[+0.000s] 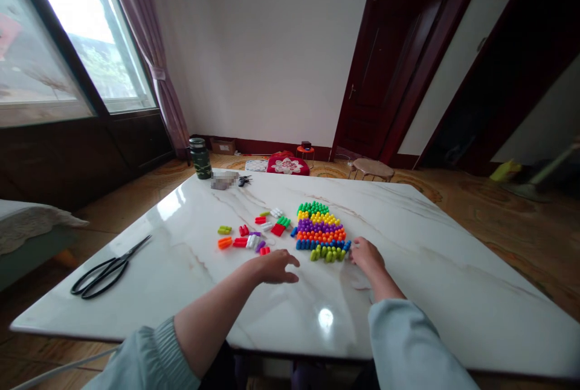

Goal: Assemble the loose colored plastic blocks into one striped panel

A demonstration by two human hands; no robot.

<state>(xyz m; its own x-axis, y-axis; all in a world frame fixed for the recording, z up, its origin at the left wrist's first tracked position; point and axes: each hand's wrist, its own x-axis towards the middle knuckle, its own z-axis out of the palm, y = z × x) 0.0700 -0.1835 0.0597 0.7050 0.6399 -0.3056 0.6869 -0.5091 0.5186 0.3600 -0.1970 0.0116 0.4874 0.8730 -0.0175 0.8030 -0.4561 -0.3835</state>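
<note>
Rows of small glossy pieces lie together on the white marbled table: green, yellow, purple, orange, blue and, nearest me, lime green. My right hand is at the right end of the blue and lime rows, its fingers bent close together by a blue piece; what they hold, if anything, is too small to make out. My left hand hovers left of the lime row, fingers apart and nothing in it. Loose red, white, orange, purple and green pieces are scattered beyond it to the left.
Large black-handled scissors lie at the table's left. Toward the far left edge stand a dark green camouflage bottle, a blurred item and small black clippers. A stool is on the floor behind.
</note>
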